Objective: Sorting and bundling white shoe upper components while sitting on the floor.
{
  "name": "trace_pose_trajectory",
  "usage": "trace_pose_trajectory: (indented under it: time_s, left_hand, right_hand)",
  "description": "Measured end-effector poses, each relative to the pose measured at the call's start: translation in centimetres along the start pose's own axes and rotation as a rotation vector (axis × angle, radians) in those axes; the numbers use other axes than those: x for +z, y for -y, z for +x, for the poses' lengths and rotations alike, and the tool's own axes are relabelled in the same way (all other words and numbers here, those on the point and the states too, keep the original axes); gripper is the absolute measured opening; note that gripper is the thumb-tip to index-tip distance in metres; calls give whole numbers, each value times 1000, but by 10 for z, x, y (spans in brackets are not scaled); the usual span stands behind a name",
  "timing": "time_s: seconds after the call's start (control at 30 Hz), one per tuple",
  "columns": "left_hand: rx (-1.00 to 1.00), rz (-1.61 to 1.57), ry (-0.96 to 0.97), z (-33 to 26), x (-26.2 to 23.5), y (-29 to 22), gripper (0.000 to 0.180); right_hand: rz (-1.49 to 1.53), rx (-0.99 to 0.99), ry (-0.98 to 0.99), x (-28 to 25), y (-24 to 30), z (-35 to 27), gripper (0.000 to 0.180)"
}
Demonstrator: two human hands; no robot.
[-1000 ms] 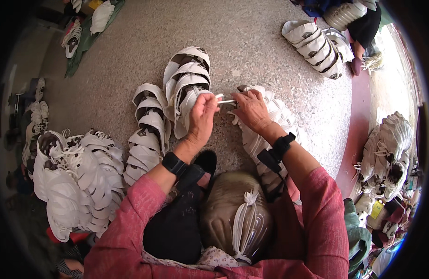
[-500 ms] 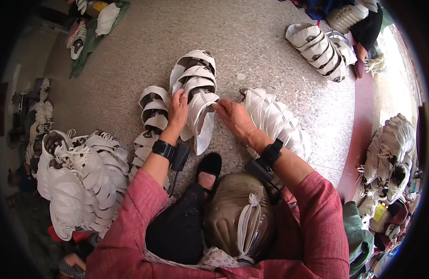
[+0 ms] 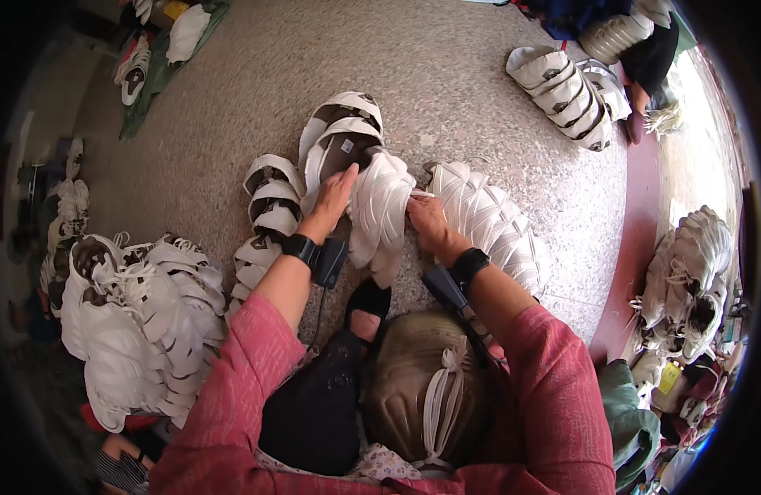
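Both hands have moved forward since the earlier frame. Left hand [image 3: 335,196] and right hand [image 3: 426,221] each grip the stack of white shoe uppers [image 3: 380,206], now lying between them on the floor [image 3: 232,107].

Floor [image 3: 479,74]: speckled stone, terrazzo-like, matt and grainy. Shoe uppers [image 3: 380,206] between left hand [image 3: 335,194] and right hand [image 3: 426,221]: white, smooth, leather-like sheet with a faint sheen. Stack [image 3: 492,223] beside them has the same finish. Sleeves [image 3: 554,396]: pink woven cloth, matt. Wristbands [image 3: 302,246]: black, matt. Cloth [image 3: 149,82] at far left: green, matt.
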State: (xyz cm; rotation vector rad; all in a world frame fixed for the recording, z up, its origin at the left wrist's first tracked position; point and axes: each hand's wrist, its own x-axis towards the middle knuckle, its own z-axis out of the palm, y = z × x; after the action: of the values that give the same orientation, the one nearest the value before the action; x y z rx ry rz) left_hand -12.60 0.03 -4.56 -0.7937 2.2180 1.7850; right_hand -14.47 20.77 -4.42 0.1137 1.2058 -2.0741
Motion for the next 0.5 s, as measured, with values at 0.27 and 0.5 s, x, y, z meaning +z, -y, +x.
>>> trace_pose_trajectory:
  time_s: [0.27, 0.5]
  left_hand:
    - [-231, -285, 225, -39, 3, -16, 24]
    - [61, -324, 346, -43, 15, -36, 28]
  right_hand:
    - [342, 343, 30, -5, 11, -8, 27]
    - [511, 287, 184, -3, 21, -13, 30]
